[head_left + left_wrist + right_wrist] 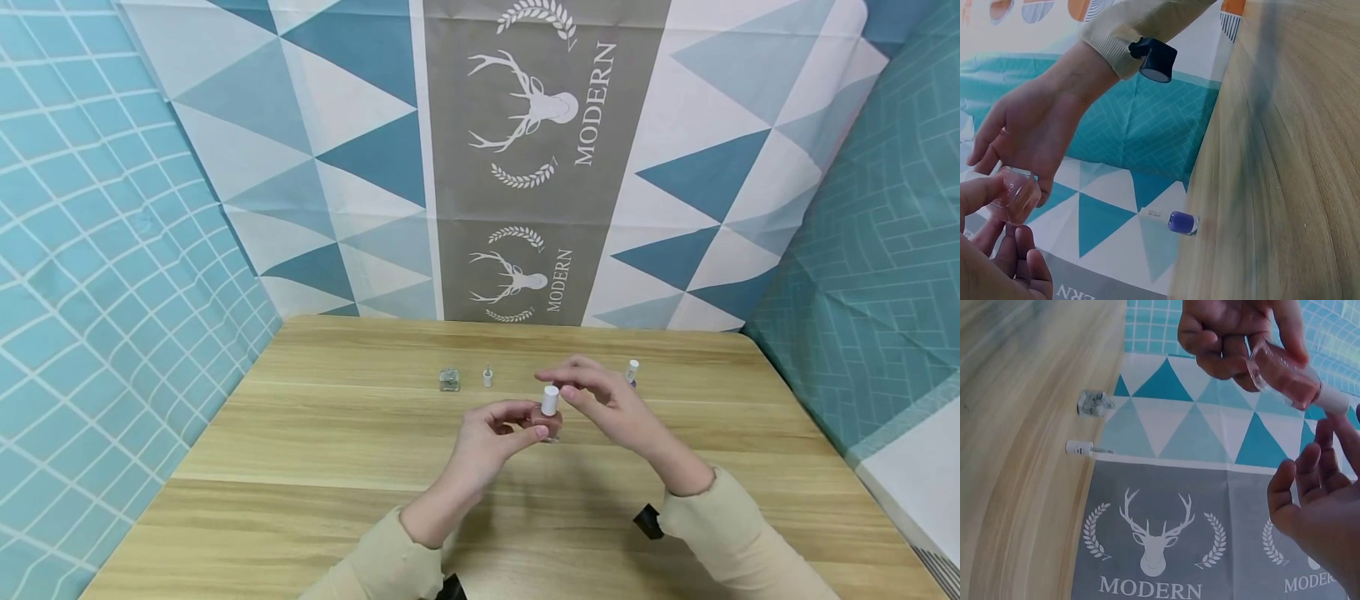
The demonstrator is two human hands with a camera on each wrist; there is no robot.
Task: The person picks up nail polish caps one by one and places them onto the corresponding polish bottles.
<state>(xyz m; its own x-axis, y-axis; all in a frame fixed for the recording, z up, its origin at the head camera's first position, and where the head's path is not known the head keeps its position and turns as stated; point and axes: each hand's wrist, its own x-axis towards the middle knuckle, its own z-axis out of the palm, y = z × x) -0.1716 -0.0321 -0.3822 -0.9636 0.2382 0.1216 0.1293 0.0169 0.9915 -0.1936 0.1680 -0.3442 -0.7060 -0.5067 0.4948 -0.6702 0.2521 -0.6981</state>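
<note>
Gripping the small pink bottle (551,423) in my left hand (480,435), I have its glass body pinched between thumb and fingers, the white cap (551,401) pointing up with a slight tilt. The bottle is raised clear of the worktop (300,450), over its middle, a little nearer the far edge than the near one. My right hand (613,410) is loosely open, fingers lightly bent and spread from the thumb, and has hold of nothing. Its thumb and fingertips come right up beside the cap; I cannot tell whether they touch it.

Beyond my left hand, toward the worktop's far edge, stands a clear glass bottle (449,381). Just to the right of it, apart, a white brush cap (487,378) rests on its top end with the brush pointing up. Past my right hand, near the far edge and toward the far right corner, a purple bottle (1183,222) stands upright under its own white cap, partly hidden by my fingers in the head view. Both my cream sleeves (712,517) reach in over the near edge. Behind the far edge hangs a cloth (375,167) printed with triangles, deer heads and the word MODERN.
</note>
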